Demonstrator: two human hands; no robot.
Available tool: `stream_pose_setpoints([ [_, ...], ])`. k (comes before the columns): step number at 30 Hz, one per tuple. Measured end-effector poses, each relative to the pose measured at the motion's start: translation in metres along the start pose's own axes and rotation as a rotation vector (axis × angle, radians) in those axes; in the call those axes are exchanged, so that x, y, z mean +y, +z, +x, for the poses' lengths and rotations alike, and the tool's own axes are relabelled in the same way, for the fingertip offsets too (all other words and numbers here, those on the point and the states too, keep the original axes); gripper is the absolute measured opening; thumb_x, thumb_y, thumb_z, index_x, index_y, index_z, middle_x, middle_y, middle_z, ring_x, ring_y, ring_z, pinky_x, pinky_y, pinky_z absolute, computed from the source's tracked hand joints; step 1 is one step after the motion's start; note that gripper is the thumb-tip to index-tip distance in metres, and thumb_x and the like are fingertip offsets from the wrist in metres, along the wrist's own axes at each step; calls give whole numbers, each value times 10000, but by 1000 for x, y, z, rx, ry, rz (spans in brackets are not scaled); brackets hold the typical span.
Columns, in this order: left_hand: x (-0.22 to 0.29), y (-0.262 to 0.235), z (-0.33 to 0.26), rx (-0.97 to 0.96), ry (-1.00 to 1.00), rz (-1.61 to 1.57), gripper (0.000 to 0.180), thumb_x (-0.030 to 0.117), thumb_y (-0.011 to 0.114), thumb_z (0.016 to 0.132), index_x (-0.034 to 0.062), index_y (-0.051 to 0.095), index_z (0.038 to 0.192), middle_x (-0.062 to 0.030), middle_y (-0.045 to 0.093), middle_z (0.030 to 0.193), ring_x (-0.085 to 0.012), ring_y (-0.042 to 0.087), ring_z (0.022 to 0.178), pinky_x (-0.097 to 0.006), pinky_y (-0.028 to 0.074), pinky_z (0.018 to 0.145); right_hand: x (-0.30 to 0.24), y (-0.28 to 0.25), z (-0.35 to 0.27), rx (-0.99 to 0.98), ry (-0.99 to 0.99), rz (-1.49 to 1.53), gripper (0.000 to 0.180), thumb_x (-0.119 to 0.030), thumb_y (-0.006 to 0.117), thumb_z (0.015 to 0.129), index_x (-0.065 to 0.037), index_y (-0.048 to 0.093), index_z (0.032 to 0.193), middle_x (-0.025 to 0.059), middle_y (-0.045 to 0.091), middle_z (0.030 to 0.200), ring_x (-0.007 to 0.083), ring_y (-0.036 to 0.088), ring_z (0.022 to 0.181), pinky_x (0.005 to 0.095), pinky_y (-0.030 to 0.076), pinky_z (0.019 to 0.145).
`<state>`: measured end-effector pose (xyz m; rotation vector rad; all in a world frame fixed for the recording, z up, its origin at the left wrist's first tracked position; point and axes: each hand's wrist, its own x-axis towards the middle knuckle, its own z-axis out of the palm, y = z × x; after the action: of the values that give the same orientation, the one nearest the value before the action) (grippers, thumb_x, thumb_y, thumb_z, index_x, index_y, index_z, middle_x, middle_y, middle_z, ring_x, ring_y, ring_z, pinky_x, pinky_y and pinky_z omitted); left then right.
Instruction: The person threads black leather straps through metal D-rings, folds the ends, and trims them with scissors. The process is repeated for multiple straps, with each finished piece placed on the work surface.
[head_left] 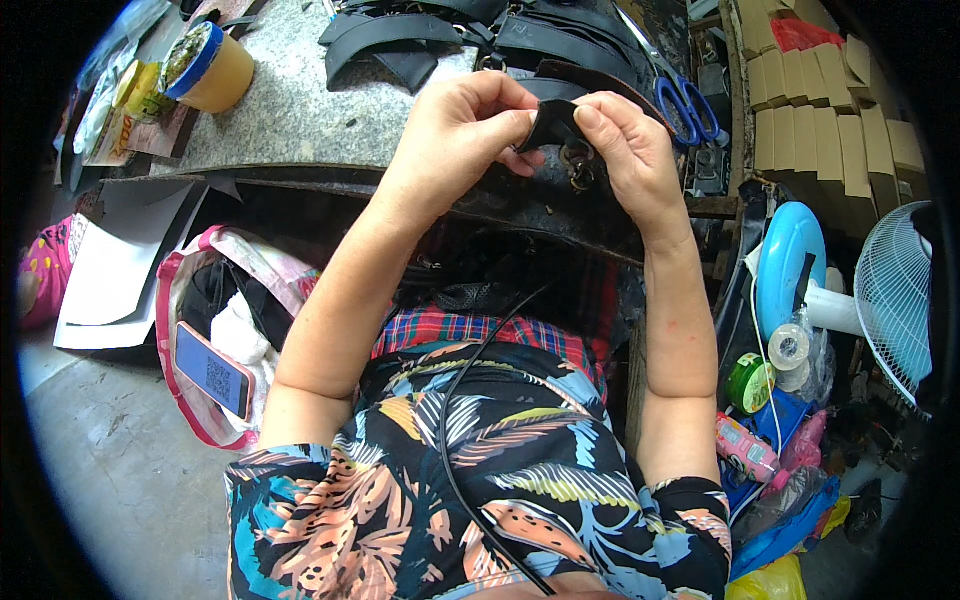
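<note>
Between my two hands is a black leather strap piece (550, 124), held above the table's near edge. My left hand (465, 125) pinches its left side with thumb and forefinger, the other fingers curled behind. Thumb and fingers of my right hand (632, 150) close on its right side. Below the strap, by my right fingers, hangs a small metal fitting (579, 170), its shape partly lost in shadow. Just beyond my hands lies a pile of curved black leather pieces (395, 38). Blue-handled scissors (688, 112) rest to the right of it.
A tan tub with a blue rim (222, 75) stands on the grey tabletop (290, 110) at far left. Below is a pink-edged bag (175, 290) with a phone (214, 370) on it. At right are cardboard boxes (820, 140), a white-and-blue fan (895, 300) and plastic clutter.
</note>
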<state>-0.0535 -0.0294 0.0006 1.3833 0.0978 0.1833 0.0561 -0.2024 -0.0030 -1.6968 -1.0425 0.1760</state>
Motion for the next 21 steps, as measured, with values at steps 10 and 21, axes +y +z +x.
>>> stream_pose_setpoints([
  [10, 2, 2, 4, 63, -1, -34, 169, 123, 581, 968, -18, 630, 1048, -56, 654, 835, -105, 667, 718, -235, 575, 671, -1, 0, -1, 9, -56, -76, 281, -266, 579, 975, -44, 657, 820, 43, 577, 660, 213, 545, 679, 364, 419, 746],
  [21, 6, -3, -14, 68, -37, -5, 192, 125, 715, 888, -42, 661, 966, -46, 663, 774, -105, 668, 724, -238, 571, 633, -12, -3, 1, -107, -71, -165, 235, -247, 709, 883, -19, 677, 925, 37, 592, 811, 162, 573, 809, 299, 447, 785],
])
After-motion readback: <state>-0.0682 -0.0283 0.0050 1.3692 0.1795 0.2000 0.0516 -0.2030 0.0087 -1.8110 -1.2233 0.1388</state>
